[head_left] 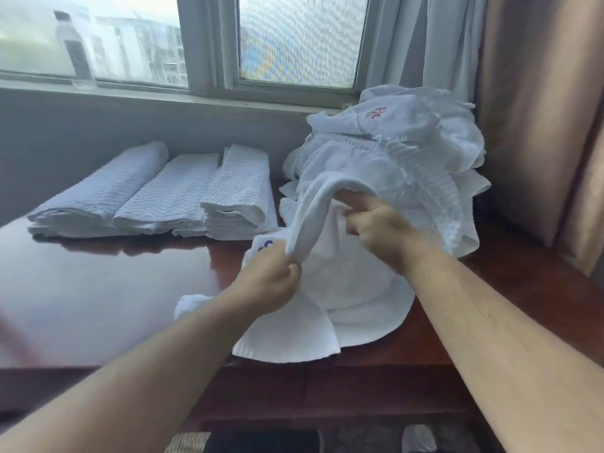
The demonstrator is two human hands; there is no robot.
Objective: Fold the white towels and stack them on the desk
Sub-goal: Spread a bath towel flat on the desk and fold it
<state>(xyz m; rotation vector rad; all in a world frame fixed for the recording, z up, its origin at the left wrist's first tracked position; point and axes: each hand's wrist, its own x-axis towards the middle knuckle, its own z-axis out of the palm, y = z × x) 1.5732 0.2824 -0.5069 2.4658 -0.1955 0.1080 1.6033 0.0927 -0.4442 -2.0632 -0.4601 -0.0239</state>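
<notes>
A white towel [343,289] hangs loose over the dark wooden desk [98,289], its lower part resting on the desktop. My left hand [271,279] pinches its thick rolled edge near a blue mark. Higher up and to the right, my right hand [379,227] grips the same towel. Behind it a heap of unfolded white towels [402,158] rises at the back right. Three stacks of folded white towels [163,194] lie side by side at the back left.
A window with a sill [196,96] runs along the back wall, with a clear bottle [73,50] standing on it. Brown curtains [539,125] hang at the right. The desk's front edge [294,371] is close to me.
</notes>
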